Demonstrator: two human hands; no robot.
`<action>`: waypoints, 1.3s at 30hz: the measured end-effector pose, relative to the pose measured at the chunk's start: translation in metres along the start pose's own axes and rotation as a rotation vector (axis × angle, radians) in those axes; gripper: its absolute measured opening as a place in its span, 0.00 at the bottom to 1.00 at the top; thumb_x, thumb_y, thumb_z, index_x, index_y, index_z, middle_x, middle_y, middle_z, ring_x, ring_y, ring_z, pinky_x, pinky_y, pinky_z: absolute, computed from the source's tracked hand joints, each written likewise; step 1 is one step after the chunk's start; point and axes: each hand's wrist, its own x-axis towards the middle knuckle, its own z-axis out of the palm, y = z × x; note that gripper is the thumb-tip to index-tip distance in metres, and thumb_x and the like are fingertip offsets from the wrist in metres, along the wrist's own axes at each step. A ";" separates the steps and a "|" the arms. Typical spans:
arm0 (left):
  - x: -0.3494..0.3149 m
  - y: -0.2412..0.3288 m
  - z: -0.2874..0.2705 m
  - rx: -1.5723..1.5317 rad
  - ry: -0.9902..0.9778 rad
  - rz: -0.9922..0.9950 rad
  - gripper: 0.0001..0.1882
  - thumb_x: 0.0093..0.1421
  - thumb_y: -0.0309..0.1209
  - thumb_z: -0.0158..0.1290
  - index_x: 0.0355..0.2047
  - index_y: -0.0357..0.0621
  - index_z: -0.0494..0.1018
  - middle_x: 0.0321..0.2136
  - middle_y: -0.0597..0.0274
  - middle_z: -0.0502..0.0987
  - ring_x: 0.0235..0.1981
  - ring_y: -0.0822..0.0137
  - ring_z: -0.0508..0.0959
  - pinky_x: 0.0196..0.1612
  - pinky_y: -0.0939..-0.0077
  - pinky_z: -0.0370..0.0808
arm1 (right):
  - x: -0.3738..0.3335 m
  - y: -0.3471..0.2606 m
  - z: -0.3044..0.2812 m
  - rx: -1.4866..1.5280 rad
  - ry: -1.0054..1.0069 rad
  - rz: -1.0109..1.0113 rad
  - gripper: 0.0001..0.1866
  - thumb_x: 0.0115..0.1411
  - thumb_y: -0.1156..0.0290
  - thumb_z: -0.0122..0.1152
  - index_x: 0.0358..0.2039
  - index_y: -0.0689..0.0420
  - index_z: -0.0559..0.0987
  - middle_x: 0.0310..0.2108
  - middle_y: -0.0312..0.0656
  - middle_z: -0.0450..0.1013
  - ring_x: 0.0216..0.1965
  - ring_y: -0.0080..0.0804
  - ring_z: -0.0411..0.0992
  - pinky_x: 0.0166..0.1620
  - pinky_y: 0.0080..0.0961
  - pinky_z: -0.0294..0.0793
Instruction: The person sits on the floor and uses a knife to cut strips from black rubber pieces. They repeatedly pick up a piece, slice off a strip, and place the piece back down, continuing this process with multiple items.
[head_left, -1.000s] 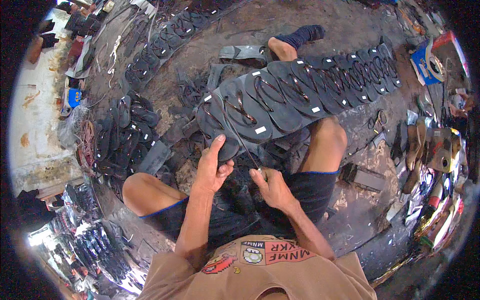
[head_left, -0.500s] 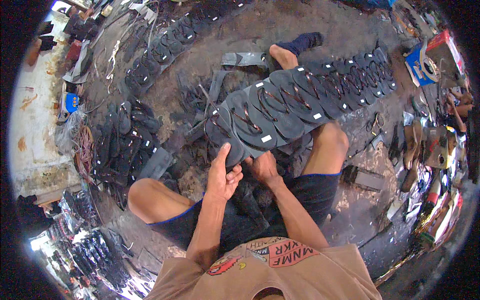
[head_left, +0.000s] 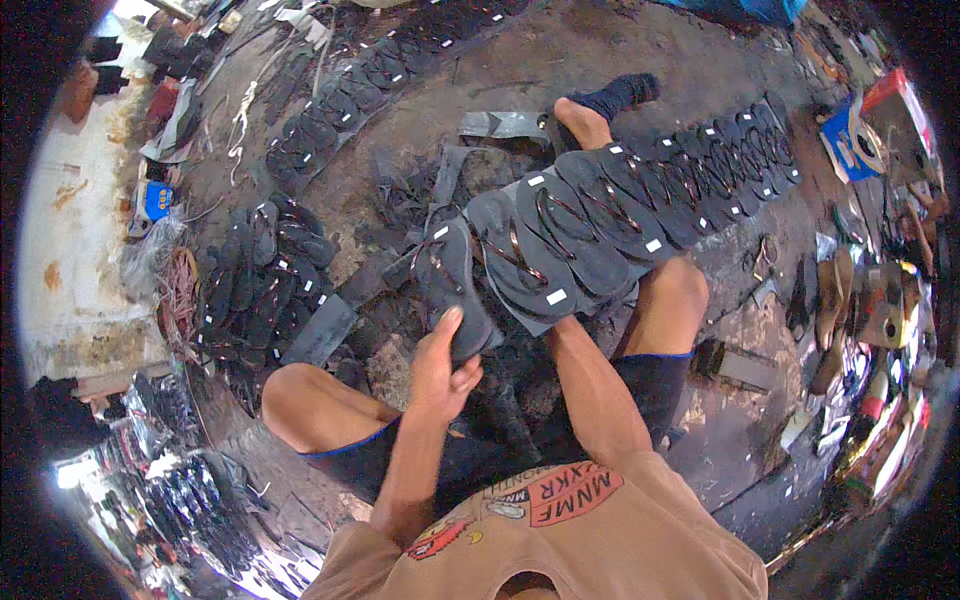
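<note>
Near the middle, my left hand point(head_left: 443, 375) grips the heel end of a black flip-flop point(head_left: 450, 265), thumb on top and fingers curled beneath. This flip-flop has a dark shiny strap and a small white label, and lies at the near-left end of a long row. My right hand point(head_left: 566, 334) reaches under the neighbouring flip-flop point(head_left: 512, 265); only its wrist side shows, and the fingers are hidden. The row of overlapping black flip-flops point(head_left: 610, 235) extends away to the right, over my right knee.
A loose pile of black flip-flops point(head_left: 265, 270) lies to my left, and another row point(head_left: 340, 100) at the far left. Dark sheet scraps point(head_left: 505, 125) lie ahead. A grey block point(head_left: 743, 366) sits by my right knee, with a blue-and-white container point(head_left: 848, 140) at the far right.
The held flip-flop has come nearer to me and tilted, apart from the row. My right hand has slid farther under the row. A thin pointed rod beside the flip-flop no longer shows.
</note>
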 end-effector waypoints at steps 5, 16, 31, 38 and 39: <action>-0.100 0.054 -0.027 0.572 0.308 0.077 0.36 0.64 0.41 0.61 0.67 0.43 0.59 0.54 0.52 0.75 0.53 0.50 0.77 0.39 0.50 0.81 | -0.064 -0.065 0.040 0.733 -0.228 0.132 0.30 0.72 0.39 0.50 0.33 0.56 0.81 0.19 0.35 0.69 0.19 0.23 0.66 0.25 0.27 0.66; -0.127 0.042 0.006 0.227 -0.038 0.708 0.22 0.70 0.40 0.56 0.53 0.33 0.74 0.42 0.58 0.82 0.45 0.66 0.82 0.49 0.71 0.80 | -0.151 -0.172 -0.034 0.377 0.102 -0.674 0.16 0.68 0.66 0.67 0.27 0.57 0.70 0.20 0.31 0.56 0.23 0.16 0.55 0.26 0.27 0.58; -0.165 0.027 -0.044 -0.025 -0.124 0.151 0.19 0.68 0.38 0.61 0.51 0.37 0.75 0.41 0.60 0.83 0.37 0.70 0.85 0.41 0.72 0.85 | -0.377 -0.068 -0.075 -0.041 -0.163 -0.069 0.13 0.70 0.63 0.51 0.45 0.59 0.77 0.29 0.61 0.73 0.31 0.64 0.72 0.36 0.46 0.72; -0.156 0.043 -0.038 0.316 -0.097 0.176 0.22 0.65 0.39 0.65 0.50 0.35 0.75 0.41 0.63 0.82 0.40 0.73 0.81 0.45 0.74 0.81 | -0.287 -0.108 -0.073 0.051 -0.284 0.251 0.13 0.71 0.62 0.51 0.43 0.59 0.77 0.26 0.62 0.72 0.30 0.66 0.71 0.33 0.48 0.69; -0.153 0.045 -0.036 0.331 -0.098 0.167 0.22 0.65 0.39 0.65 0.50 0.35 0.75 0.41 0.63 0.82 0.40 0.73 0.81 0.45 0.74 0.80 | -0.264 -0.119 -0.077 -0.022 -0.328 0.159 0.14 0.71 0.62 0.51 0.43 0.59 0.77 0.27 0.62 0.72 0.31 0.66 0.72 0.33 0.48 0.70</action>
